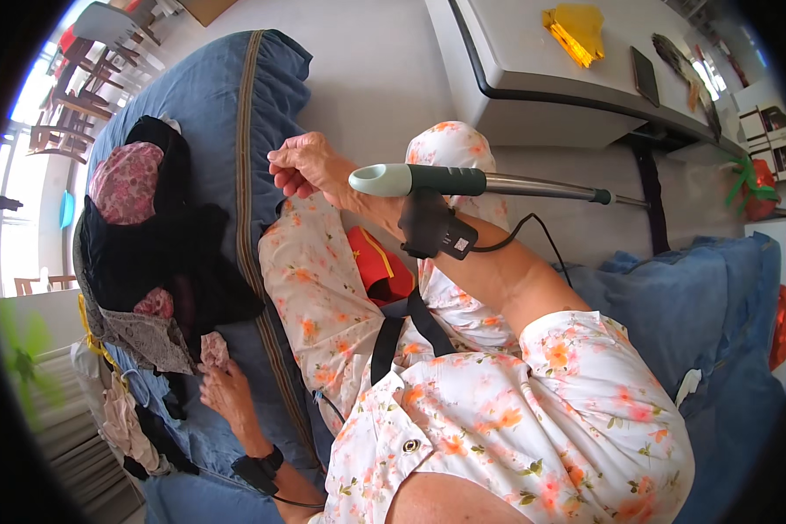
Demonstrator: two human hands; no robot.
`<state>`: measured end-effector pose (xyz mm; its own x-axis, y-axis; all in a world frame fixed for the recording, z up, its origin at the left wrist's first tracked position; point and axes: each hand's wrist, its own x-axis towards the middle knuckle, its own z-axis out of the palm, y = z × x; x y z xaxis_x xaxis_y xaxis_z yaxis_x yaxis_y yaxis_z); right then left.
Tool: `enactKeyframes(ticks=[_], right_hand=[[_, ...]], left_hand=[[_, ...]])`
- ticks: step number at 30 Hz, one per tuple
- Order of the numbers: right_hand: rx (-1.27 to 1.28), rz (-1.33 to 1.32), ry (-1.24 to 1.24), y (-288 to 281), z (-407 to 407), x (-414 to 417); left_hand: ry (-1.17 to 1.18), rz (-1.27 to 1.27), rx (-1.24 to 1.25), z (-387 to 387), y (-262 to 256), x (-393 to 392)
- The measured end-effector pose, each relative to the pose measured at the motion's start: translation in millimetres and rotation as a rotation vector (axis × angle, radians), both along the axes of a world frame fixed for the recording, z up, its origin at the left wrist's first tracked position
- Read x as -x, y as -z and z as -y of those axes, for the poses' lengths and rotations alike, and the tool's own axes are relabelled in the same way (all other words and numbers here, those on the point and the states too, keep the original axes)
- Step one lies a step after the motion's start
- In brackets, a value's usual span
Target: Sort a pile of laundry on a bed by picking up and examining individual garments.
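Note:
My left hand pinches a small piece of pink patterned cloth over the blue seat cover. Just beyond it lies a heap of garments: a black one, a pink floral piece and a grey patterned cloth. Held out above my knee, my right hand has its fingers loosely curled, and nothing shows in it. Across the view above my right forearm runs a pole with a green grip; what supports it cannot be seen. Both wrists carry black strapped devices, with cables visible.
A white table with a dark edge holds folded gold foil paper and a phone. Between my legs is a red item with yellow trim. Wooden chairs stand at far left. Beige cloth hangs near the seat's edge.

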<state>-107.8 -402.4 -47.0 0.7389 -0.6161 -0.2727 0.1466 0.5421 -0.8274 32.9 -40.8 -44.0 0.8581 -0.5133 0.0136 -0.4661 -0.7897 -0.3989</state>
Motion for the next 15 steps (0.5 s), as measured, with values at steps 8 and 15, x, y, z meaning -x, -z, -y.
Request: enactKeyframes(ticks=[8,15], right_hand=[[-0.166,0.051,0.054,20,-2,-6],[-0.203,-0.046,0.376,-39,-22,55]], left_hand=[[0.738,-0.369,0.821,161,-104,78],[1.197,-0.749,0.786,249,-122,135]])
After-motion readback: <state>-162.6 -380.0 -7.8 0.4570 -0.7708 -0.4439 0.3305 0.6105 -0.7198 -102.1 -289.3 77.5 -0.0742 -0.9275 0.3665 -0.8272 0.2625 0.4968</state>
